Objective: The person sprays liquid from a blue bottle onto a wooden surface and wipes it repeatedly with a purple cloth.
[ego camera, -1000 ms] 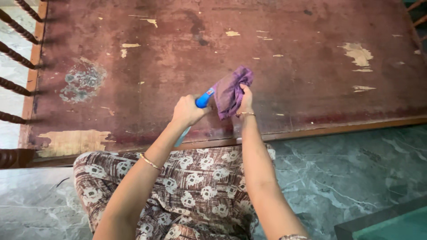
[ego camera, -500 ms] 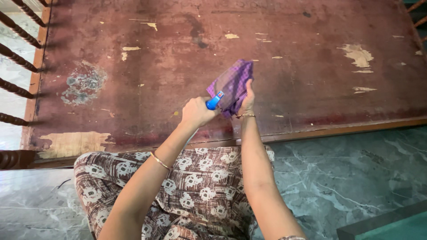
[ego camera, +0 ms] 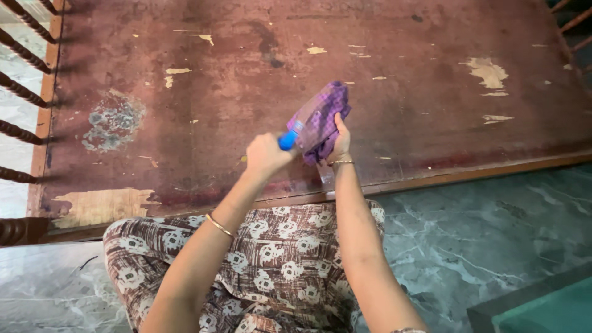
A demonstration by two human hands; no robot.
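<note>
Now the left hand (ego camera: 264, 155) grips a blue-capped spray bottle (ego camera: 287, 139), nozzle raised since a second ago to meet the crumpled purple checked cloth (ego camera: 319, 120) clutched in the right hand (ego camera: 338, 140) (both fists closed) above the worn reddish wooden worktop (ego camera: 185, 92).

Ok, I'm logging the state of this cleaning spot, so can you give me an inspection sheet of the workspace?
Surface: worn reddish-brown wooden board, with chipped pale patches and a grey-green stain.
Job's things: blue spray nozzle pointed at a purple checked cloth; the bottle itself is hidden.
Clutter: nothing seen.
Grippers: left hand wrapped around the spray head; right hand holds the cloth up above the board.
Cables: nothing seen.
Surroundings: green marbled floor; turned wooden spindles along the left edge; patterned brown clothing across the lap.
</note>
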